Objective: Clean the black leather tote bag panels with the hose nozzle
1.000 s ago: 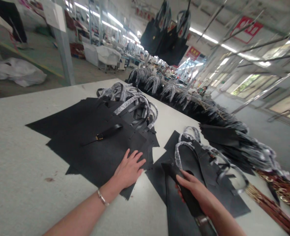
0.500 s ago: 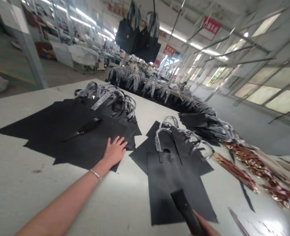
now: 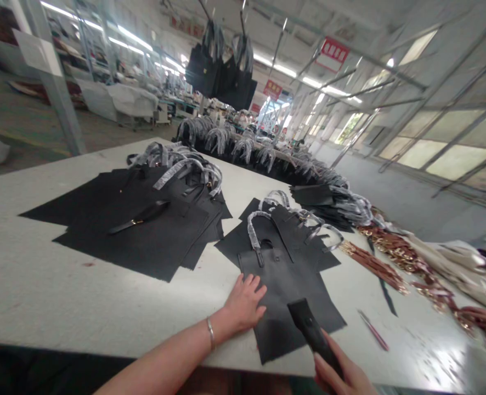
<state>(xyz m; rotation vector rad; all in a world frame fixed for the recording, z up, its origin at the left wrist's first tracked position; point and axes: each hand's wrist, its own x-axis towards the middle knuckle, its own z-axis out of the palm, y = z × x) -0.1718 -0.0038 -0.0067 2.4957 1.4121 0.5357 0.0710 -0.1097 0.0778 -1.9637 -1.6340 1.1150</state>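
My left hand (image 3: pixel 246 304), a bracelet on its wrist, lies with fingers spread on the left edge of a black bag panel (image 3: pixel 298 296). That panel tops the right-hand stack and carries a film-wrapped handle (image 3: pixel 253 227). In my right hand (image 3: pixel 342 365) is a wide black strap (image 3: pixel 315 334), gripped at its lower part. Its flat, squared end points up over the panel's lower half. Farther left, a pile of black bag panels (image 3: pixel 152 247) with wrapped handles bears another black strap (image 3: pixel 138 219) with a gold buckle.
Brown straps with gold rings (image 3: pixel 403 252) run along the right of the pale table (image 3: pixel 115 312). A slim pointed tool (image 3: pixel 373 331) lies near them. Rows of wrapped handles (image 3: pixel 243 148) stand behind, below hanging black bags (image 3: pixel 222 71). A metal post (image 3: pixel 56 99) rises at left.
My left hand has moved from the left pile to the panel on the right. My right hand still holds the strap and shows more fully. The view has shifted somewhat.
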